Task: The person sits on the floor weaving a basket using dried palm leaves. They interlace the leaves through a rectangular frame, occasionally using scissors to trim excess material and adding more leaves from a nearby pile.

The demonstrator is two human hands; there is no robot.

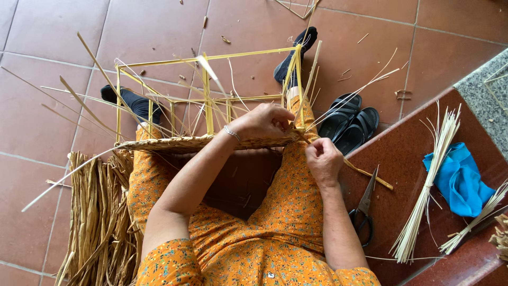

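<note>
Now the square frame of yellow strips [206, 95] stands on my knees, just beyond my two hands. Its near edge is a woven straw band [180, 143], and my left hand [263, 122] is closed on the right end of this band. My right hand [323, 160], just beside it, is clamped on a thin straw strip [365, 172]. Further to the right of this grip, black scissors [364, 209] lie on the red step [402, 159].

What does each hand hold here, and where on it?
Left hand grips the woven rim of the basket frame at its right corner; right hand pinches a flat strip near that corner.
</note>
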